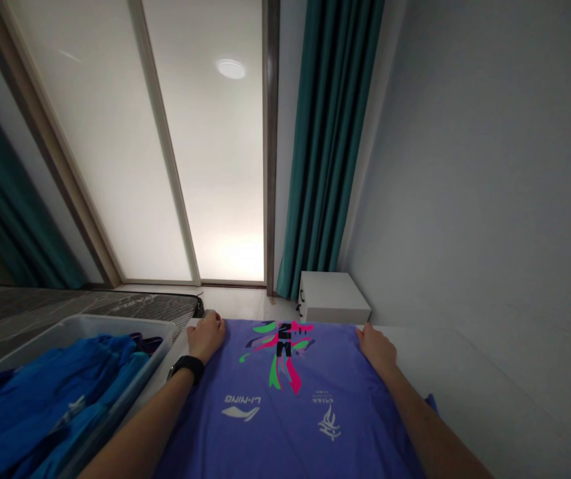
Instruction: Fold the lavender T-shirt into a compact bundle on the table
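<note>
A purple T-shirt [285,436] lies spread on a white surface in front of me, its printed lettering upside down from my side. White logos sit nearer to me, and a pink, green and black print lies by the far edge. My left hand [207,336], with a black watch on the wrist, is closed on the far left corner of the cloth. At the far right corner, my right hand [379,350] pinches the fabric with its fingers curled. The nearest part of the shirt runs out of view.
To the left stands a translucent plastic bin [116,324] holding blue clothes [73,386]. A small white cabinet [335,296] stands beyond the surface, by a teal curtain [335,146]. Frosted sliding doors [205,166] are behind, and a grey wall [490,199] rises on the right.
</note>
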Demonstrator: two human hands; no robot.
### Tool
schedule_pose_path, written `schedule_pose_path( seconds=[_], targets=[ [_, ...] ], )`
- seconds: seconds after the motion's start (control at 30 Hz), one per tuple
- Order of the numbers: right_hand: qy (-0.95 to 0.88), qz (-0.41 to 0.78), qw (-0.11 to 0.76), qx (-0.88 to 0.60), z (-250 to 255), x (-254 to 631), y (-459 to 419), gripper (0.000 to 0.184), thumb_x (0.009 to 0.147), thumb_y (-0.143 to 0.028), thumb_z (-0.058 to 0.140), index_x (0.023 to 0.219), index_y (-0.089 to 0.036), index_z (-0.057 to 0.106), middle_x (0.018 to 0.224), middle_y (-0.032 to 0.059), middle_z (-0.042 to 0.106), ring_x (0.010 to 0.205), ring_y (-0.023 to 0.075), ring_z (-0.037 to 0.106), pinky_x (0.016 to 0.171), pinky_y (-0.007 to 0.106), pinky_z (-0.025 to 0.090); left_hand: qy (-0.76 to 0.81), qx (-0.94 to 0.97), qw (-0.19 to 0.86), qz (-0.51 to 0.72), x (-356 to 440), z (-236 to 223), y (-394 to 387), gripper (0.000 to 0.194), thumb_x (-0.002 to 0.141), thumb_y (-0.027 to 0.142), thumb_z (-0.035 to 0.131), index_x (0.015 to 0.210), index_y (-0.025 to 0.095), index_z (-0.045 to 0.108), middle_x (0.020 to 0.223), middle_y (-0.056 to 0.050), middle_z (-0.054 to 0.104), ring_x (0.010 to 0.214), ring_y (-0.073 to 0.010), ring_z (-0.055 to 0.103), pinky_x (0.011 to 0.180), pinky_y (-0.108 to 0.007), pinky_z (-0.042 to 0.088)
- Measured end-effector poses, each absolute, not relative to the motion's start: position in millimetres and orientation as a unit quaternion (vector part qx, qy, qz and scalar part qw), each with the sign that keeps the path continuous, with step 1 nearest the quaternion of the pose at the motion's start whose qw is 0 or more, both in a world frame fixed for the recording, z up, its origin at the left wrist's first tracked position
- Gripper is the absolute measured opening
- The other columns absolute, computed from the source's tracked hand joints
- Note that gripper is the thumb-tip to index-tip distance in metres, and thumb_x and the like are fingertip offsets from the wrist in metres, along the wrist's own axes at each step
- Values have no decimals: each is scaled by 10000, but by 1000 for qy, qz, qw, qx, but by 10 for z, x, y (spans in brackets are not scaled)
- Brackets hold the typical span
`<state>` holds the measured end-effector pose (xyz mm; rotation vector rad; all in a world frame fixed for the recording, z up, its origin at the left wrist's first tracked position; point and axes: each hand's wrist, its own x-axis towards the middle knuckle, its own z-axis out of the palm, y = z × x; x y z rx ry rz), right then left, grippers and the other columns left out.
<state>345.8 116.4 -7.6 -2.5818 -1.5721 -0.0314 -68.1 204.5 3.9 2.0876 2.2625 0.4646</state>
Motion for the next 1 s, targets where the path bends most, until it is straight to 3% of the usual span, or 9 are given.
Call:
schedule_pose_path(
  seconds=[0.07, 0.17, 0.33, 0.53, 0.77, 0.87, 1.0],
  targets=[
    [-536, -26, 59, -842, -37, 3409, 1132, 433, 996, -362, 273, 1139, -106, 591, 972, 195, 715, 886, 304, 693, 749, 411, 508, 717, 681, -1, 148, -653, 21, 1965, 382, 921, 321, 353, 1195, 139, 547, 1153, -171, 653, 1134, -311, 570, 937, -485, 379],
    [-589, -52, 62, -804, -15, 3259, 1029, 410, 975, -279, 316, 1274, -97, 531, 1192, 224, 645, 1102, 317, 609, 913, 451, 449, 659, 738, -54, 138, -611, -44, 1768, 450, 901, 305, 412, 1313, 150, 504, 1366, -175, 524, 1283, -314, 446, 1024, -475, 336],
    [-700, -36, 60, -710, -163, 3005, 840, 484, 963, -320, 365, 1415, -173, 453, 1495, 100, 435, 1383, 222, 359, 1149, 373, 223, 520, 844, -44, 126, -583, -195, 1483, 481, 956, 385, 381, 1382, 192, 494, 1456, -111, 476, 1365, -258, 382, 1157, -428, 227],
    [-714, 6, 51, -698, -343, 3143, 684, 574, 974, -417, 277, 1491, -174, 339, 1565, 85, 300, 1442, 207, 256, 1182, 434, 146, 571, 817, 17, 86, -685, -203, 1378, 538, 966, 417, 353, 1455, 201, 413, 1546, -93, 342, 1435, -250, 285, 1172, -469, 194],
    [-704, 0, 43, -709, -406, 3106, 311, 614, 957, -494, 290, 1494, -199, 339, 1571, 76, 282, 1457, 231, 209, 1182, 465, 143, 581, 811, 9, 64, -738, -284, 984, 584, 949, 459, 364, 1477, 209, 379, 1560, -86, 297, 1452, -281, 235, 1167, -529, 166],
    [-700, 6, 51, -712, -332, 3128, 411, 613, 963, -464, 270, 1494, -165, 334, 1546, 88, 342, 1438, 226, 267, 1184, 456, 150, 571, 815, 9, 96, -795, -249, 1107, 573, 953, 460, 356, 1467, 209, 391, 1542, -89, 350, 1438, -259, 279, 1178, -478, 189],
    [-679, 15, 56, -732, -236, 3211, 774, 576, 972, -361, 233, 1487, -125, 335, 1542, 106, 350, 1428, 207, 293, 1178, 425, 187, 561, 814, 41, 145, -894, -101, 1535, 528, 973, 316, 269, 1455, 138, 393, 1507, -105, 413, 1396, -201, 368, 1164, -368, 276]
  ],
)
